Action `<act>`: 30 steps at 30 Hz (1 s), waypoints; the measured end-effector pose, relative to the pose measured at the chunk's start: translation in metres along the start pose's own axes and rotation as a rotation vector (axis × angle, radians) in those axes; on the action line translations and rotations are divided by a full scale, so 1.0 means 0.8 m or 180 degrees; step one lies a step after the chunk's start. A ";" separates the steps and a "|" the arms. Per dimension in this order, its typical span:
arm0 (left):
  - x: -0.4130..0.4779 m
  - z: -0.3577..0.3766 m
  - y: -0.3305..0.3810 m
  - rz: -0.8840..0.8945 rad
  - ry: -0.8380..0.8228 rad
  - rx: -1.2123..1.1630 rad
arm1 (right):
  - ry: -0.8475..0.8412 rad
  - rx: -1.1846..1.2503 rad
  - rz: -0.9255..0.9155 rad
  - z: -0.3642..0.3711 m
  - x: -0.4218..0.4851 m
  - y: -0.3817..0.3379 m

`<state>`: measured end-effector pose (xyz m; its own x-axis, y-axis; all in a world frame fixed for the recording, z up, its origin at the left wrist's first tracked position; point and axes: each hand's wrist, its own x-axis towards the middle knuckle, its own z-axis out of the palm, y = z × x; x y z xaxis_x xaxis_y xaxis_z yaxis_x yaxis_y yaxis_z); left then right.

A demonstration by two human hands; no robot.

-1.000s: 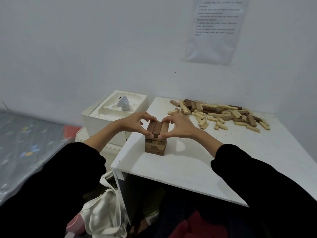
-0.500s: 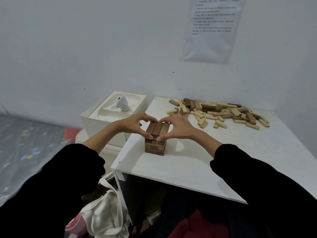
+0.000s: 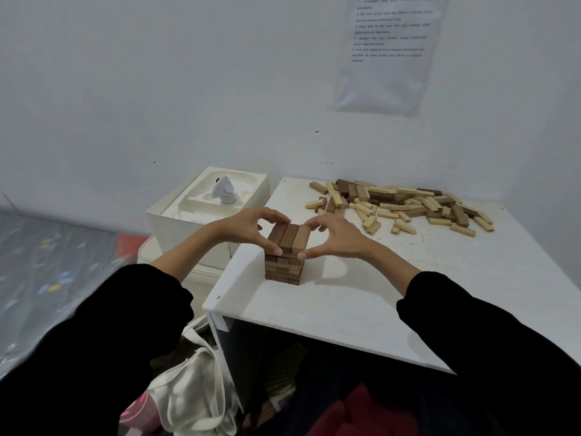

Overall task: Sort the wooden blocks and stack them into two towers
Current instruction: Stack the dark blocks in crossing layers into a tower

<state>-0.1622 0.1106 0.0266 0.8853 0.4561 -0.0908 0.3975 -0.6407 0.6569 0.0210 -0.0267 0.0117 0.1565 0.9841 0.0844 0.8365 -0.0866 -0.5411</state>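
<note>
A short tower of dark brown wooden blocks (image 3: 284, 262) stands near the left front of the white table (image 3: 361, 297). Its top layer is three blocks side by side. My left hand (image 3: 248, 228) curls round the top layer from the left, thumb on the near end and fingers on the far end. My right hand (image 3: 333, 236) holds the same layer from the right in the same way. A loose pile of light and dark blocks (image 3: 405, 206) lies at the back of the table.
A white box (image 3: 176, 215) with a small grey-white device (image 3: 224, 191) on it stands left of the table. A white cloth bag (image 3: 195, 394) hangs below the table's left front corner. A printed sheet (image 3: 390, 51) is on the wall.
Both hands stay clasped round the tower's top layer; their hold has hardly shifted. The camera view has drifted slightly.
</note>
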 end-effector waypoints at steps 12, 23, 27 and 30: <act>0.001 0.000 -0.002 0.0001 -0.0009 0.0001 | -0.0169 0.0112 0.0046 0.003 0.004 -0.005; 0.001 0.002 -0.004 0.0044 -0.0013 -0.0020 | -0.0125 0.0071 0.0016 0.008 0.006 -0.010; 0.001 0.002 -0.002 0.0058 -0.0017 -0.0024 | -0.0161 0.0046 -0.0027 0.008 0.009 -0.007; 0.000 0.003 -0.001 0.0057 -0.0020 -0.0029 | -0.0157 0.0025 -0.0047 0.007 0.010 -0.009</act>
<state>-0.1618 0.1101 0.0242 0.8938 0.4407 -0.0835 0.3793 -0.6432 0.6652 0.0134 -0.0177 0.0113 0.1179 0.9917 0.0511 0.8343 -0.0710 -0.5467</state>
